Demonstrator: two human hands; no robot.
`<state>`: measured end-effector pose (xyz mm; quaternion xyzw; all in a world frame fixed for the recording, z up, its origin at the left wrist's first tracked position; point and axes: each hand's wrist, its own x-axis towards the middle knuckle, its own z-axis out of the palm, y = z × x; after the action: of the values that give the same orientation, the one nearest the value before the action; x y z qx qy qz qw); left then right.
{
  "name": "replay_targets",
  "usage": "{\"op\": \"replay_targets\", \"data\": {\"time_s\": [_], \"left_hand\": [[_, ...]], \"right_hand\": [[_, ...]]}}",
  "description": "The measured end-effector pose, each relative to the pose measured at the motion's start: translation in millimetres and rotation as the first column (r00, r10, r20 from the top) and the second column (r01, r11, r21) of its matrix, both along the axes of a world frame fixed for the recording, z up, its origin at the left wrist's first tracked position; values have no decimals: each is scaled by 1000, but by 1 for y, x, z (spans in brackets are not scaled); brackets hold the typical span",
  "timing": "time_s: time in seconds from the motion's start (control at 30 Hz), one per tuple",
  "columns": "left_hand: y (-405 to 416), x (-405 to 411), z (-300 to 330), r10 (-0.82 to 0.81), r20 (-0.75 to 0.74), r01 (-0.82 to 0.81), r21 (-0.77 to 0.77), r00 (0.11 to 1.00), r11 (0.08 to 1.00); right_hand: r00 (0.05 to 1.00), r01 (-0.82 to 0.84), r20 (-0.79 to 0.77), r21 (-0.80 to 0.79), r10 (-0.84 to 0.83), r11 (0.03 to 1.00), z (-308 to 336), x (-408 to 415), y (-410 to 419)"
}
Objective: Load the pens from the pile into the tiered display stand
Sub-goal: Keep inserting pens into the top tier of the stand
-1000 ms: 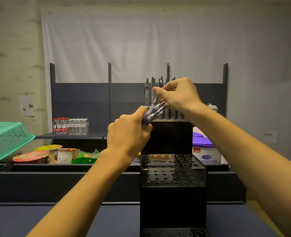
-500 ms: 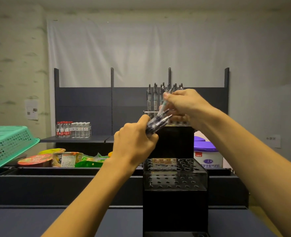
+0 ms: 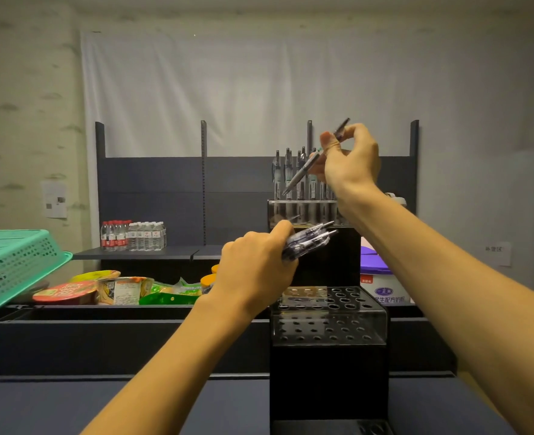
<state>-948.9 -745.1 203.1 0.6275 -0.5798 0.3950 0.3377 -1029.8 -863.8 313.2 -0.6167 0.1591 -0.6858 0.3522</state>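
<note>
My right hand [image 3: 352, 161] pinches one grey pen [image 3: 300, 176], tilted, tip down, just above the top tier of the black tiered display stand [image 3: 328, 378]. My left hand [image 3: 254, 274] grips a bundle of dark pens [image 3: 306, 243] below it. A row of upright pens [image 3: 294, 177] already fills part of the top tier; the clear middle tier [image 3: 347, 309] looks unfilled, so I judge much remains.

Top tier of the display stand [image 3: 328, 321]: far-left holes taken by a row of upright pens [image 3: 294, 180]; the right hand [image 3: 350, 161] with one tilted pen [image 3: 303, 174] occupies the air just above them. Middle tier: open holes, clear from above. Left hand [image 3: 253, 271] with its pen bundle [image 3: 309, 241] blocks the near-left approach; teal basket [image 3: 11, 265] stands well apart, far left.
</note>
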Motion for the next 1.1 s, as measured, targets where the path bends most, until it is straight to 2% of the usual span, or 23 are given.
{"op": "replay_targets", "data": {"time_s": [0.5, 0.73, 0.87, 0.97, 1.1], "left_hand": [[-6, 14, -2, -35, 59, 37, -41, 998, 998], [-9, 20, -5, -12, 72, 15, -41, 997, 999], [-9, 22, -7, -15, 80, 19, -55, 997, 998], [-10, 21, -6, -29, 87, 35, -64, 996, 997], [-11, 23, -3, -34, 111, 43, -82, 993, 996]], "right_hand": [[947, 157, -246, -206, -207, 966, 15, 29, 6], [870, 290, -317, -289, -377, 912, 18, 37, 5], [837, 285, -339, -398, -429, 872, 14, 41, 5], [772, 319, -361, -491, -523, 811, 11, 44, 4], [735, 339, -377, -515, -564, 787, 12, 46, 0]]}}
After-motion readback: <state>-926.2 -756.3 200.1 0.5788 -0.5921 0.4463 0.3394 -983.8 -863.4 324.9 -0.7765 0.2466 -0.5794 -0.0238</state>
